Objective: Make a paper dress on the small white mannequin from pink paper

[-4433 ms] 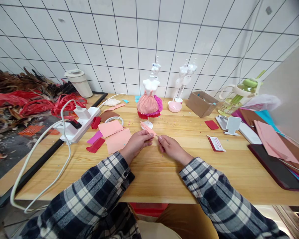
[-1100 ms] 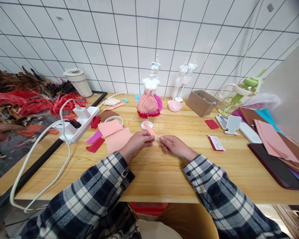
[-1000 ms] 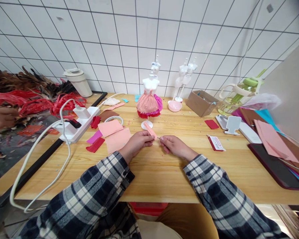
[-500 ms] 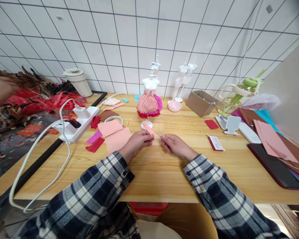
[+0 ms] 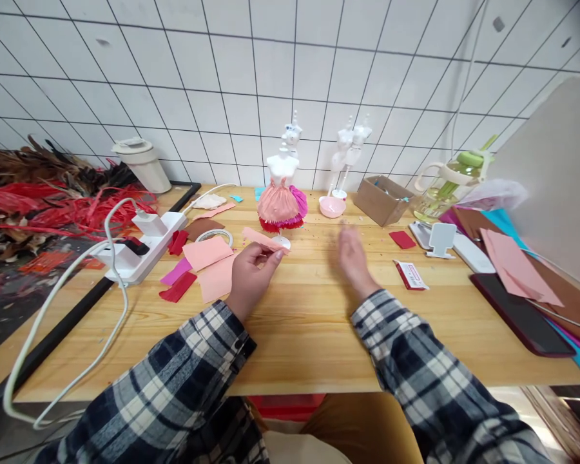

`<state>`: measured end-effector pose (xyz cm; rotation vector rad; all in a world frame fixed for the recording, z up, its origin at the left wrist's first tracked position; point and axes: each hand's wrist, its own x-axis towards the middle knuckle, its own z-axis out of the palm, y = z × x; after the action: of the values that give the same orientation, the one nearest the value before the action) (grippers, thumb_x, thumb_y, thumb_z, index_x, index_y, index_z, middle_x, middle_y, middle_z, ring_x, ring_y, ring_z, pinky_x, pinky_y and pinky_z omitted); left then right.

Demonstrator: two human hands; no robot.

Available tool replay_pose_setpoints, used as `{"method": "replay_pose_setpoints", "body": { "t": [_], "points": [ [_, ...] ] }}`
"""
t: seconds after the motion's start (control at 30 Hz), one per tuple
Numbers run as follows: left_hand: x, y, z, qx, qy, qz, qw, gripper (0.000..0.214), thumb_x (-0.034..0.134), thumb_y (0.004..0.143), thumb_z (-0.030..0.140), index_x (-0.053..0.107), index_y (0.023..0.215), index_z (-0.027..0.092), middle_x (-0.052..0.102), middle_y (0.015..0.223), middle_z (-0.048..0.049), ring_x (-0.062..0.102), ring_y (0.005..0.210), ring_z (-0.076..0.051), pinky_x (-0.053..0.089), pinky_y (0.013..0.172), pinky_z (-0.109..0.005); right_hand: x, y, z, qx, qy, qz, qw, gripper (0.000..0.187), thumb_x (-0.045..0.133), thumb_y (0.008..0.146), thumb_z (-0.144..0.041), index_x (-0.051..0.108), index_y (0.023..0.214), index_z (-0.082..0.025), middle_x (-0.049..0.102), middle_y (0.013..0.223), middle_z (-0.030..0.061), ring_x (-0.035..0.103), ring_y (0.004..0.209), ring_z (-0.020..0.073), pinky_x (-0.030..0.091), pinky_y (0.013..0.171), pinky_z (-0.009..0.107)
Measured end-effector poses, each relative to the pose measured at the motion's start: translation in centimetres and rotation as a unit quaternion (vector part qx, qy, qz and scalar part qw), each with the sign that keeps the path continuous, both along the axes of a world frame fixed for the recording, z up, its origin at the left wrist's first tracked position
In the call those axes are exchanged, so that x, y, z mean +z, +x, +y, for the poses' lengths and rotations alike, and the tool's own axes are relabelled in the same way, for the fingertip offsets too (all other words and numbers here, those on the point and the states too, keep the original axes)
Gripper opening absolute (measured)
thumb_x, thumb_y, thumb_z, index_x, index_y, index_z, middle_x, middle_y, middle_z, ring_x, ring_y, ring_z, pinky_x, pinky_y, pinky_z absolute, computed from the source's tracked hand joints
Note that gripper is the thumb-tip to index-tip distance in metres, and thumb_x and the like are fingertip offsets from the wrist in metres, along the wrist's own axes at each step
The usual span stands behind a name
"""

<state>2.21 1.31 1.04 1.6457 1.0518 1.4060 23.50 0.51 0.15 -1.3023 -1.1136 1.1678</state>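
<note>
My left hand point(image 5: 254, 274) is closed, pinching a folded strip of peach crepe paper point(image 5: 260, 239) between thumb and fingers, just in front of a small white mannequin point(image 5: 282, 169). The mannequin wears a peach gathered paper skirt point(image 5: 278, 202) with red and magenta ruffles under it, and stands on a round white base. My right hand point(image 5: 354, 258) is apart from the strip, over the table short of a pink bowl point(image 5: 332, 206). Motion smears its fingers, so whether anything is in them does not show.
Peach paper pieces point(image 5: 207, 252), a tape roll point(image 5: 216, 236) and a power strip point(image 5: 147, 251) with loose cables lie left. At the back stand more mannequins point(image 5: 348, 145) and a cardboard box point(image 5: 383, 200). A phone point(image 5: 519, 316) and red packet point(image 5: 410, 275) lie right.
My right hand has left the strip and moved forward and right toward the bowl. My left hand has turned, tilting the strip up and left. Another person's hand at far left is gone from view.
</note>
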Motion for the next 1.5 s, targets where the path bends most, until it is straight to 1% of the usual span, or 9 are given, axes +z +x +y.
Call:
{"method": "replay_pose_setpoints", "body": {
  "t": [0.1, 0.27, 0.4, 0.5, 0.8, 0.97, 1.1, 1.23, 1.5],
  "points": [
    [-0.1, 0.3, 0.0, -0.033, -0.048, -0.001, 0.998, 0.024, 0.067, 0.077, 0.037, 0.068, 0.084, 0.014, 0.070, 0.083, -0.0050, 0.064, 0.077, -0.017, 0.049, 0.072, -0.027, 0.5, 1.4, -0.3, -0.042, 0.040, 0.012, 0.998, 0.051, 0.030, 0.089, -0.069, 0.050, 0.085, -0.021, 0.065, 0.118, 0.0122, 0.053, 0.123, 0.0226, 0.044, 0.098, 0.039],
    [-0.4, 0.4, 0.1, -0.099, -0.097, 0.018, 0.990, 0.026, 0.068, 0.075, 0.039, 0.067, 0.081, 0.014, 0.069, 0.079, -0.0038, 0.060, 0.073, -0.016, 0.046, 0.068, -0.027, -0.3, -0.9, -2.8, 0.405, -0.171, 0.046, 0.897, 0.052, 0.047, 0.082, -0.069, 0.046, 0.071, -0.019, 0.071, 0.095, 0.0155, 0.068, 0.093, 0.0258, 0.052, 0.078, 0.037],
    [-0.6, 0.3, 0.5, -0.130, -0.133, 0.024, 0.982, 0.026, 0.068, 0.074, 0.039, 0.067, 0.079, 0.013, 0.067, 0.078, -0.0033, 0.059, 0.074, -0.017, 0.044, 0.069, -0.026, -0.9, 0.2, -1.4, 0.088, 0.022, -0.152, 0.984, 0.052, 0.031, 0.089, -0.067, 0.053, 0.081, -0.021, 0.070, 0.100, 0.0101, 0.065, 0.096, 0.0200, 0.049, 0.083, 0.033],
    [-0.7, 0.4, 0.6, -0.134, -0.152, 0.027, 0.979, 0.026, 0.068, 0.074, 0.039, 0.067, 0.081, 0.013, 0.066, 0.080, -0.0031, 0.058, 0.074, -0.016, 0.043, 0.069, -0.026, -0.8, 2.8, 0.0, -0.127, 0.107, -0.311, 0.936, 0.052, 0.019, 0.094, -0.060, 0.054, 0.092, -0.022, 0.069, 0.099, 0.0091, 0.064, 0.093, 0.0204, 0.045, 0.081, 0.032],
    [-0.9, 0.5, 0.5, -0.116, -0.159, 0.044, 0.979, 0.030, 0.068, 0.073, 0.043, 0.066, 0.080, 0.013, 0.065, 0.076, -0.0025, 0.057, 0.068, -0.015, 0.041, 0.064, -0.025, 0.5, 2.2, -1.0, 0.035, -0.063, -0.544, 0.836, 0.045, 0.040, 0.087, -0.062, 0.065, 0.089, -0.025, 0.070, 0.083, 0.0050, 0.060, 0.073, 0.0198, 0.033, 0.058, 0.028],
    [-1.0, 0.6, 0.4, -0.107, -0.139, 0.095, 0.980, 0.030, 0.068, 0.073, 0.044, 0.066, 0.079, 0.014, 0.066, 0.074, -0.0033, 0.057, 0.065, -0.015, 0.042, 0.061, -0.026, 1.2, 2.0, -1.5, -0.014, -0.083, -0.597, 0.798, 0.055, 0.042, 0.083, -0.068, 0.072, 0.072, -0.023, 0.070, 0.081, 0.0106, 0.060, 0.085, 0.0261, 0.037, 0.066, 0.033],
    [-1.0, 1.0, 0.2, -0.100, -0.127, 0.119, 0.980, 0.028, 0.068, 0.072, 0.044, 0.064, 0.073, 0.015, 0.065, 0.069, -0.0022, 0.056, 0.061, -0.015, 0.042, 0.058, -0.026, 0.9, 1.2, -1.5, -0.059, 0.066, -0.495, 0.864, 0.043, 0.049, 0.086, -0.058, 0.073, 0.087, -0.022, 0.071, 0.094, 0.0107, 0.060, 0.088, 0.0241, 0.042, 0.074, 0.035],
    [-1.1, 1.5, -0.1, -0.132, -0.105, 0.152, 0.974, 0.025, 0.068, 0.071, 0.042, 0.066, 0.071, 0.017, 0.066, 0.068, -0.0015, 0.057, 0.062, -0.015, 0.043, 0.059, -0.025, 0.0, -1.1, -1.7, 0.072, 0.095, -0.227, 0.967, 0.037, 0.059, 0.081, -0.053, 0.070, 0.097, -0.021, 0.072, 0.093, 0.0066, 0.064, 0.080, 0.0191, 0.047, 0.072, 0.031],
    [-1.0, 1.3, -0.1, -0.184, -0.124, 0.132, 0.966, 0.027, 0.060, 0.078, 0.042, 0.069, 0.079, 0.017, 0.069, 0.079, -0.0024, 0.060, 0.072, -0.017, 0.046, 0.067, -0.027, -0.7, -1.4, -1.3, 0.080, 0.032, -0.084, 0.993, 0.027, 0.065, 0.072, -0.042, 0.068, 0.080, -0.017, 0.068, 0.074, 0.0022, 0.058, 0.064, 0.0143, 0.045, 0.064, 0.028]
  ]
}}
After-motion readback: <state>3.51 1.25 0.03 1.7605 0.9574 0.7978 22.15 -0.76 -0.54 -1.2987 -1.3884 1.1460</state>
